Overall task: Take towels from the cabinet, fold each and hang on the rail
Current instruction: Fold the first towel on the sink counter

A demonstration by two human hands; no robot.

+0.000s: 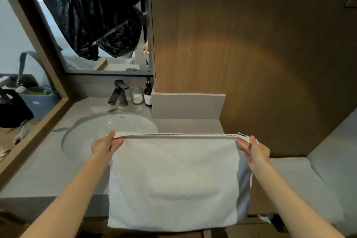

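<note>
Behind the sink basin (108, 133): black faucet (118, 92), clear glass (137, 95) with something white at its bottom, dark bottle (148, 93). White towel (173, 179) hangs doubled, in front and right of the basin. Left hand (105, 144) pinches its top left corner, thumb above; right hand (253, 149) pinches the top right corner, fingers nearly straight.
</note>
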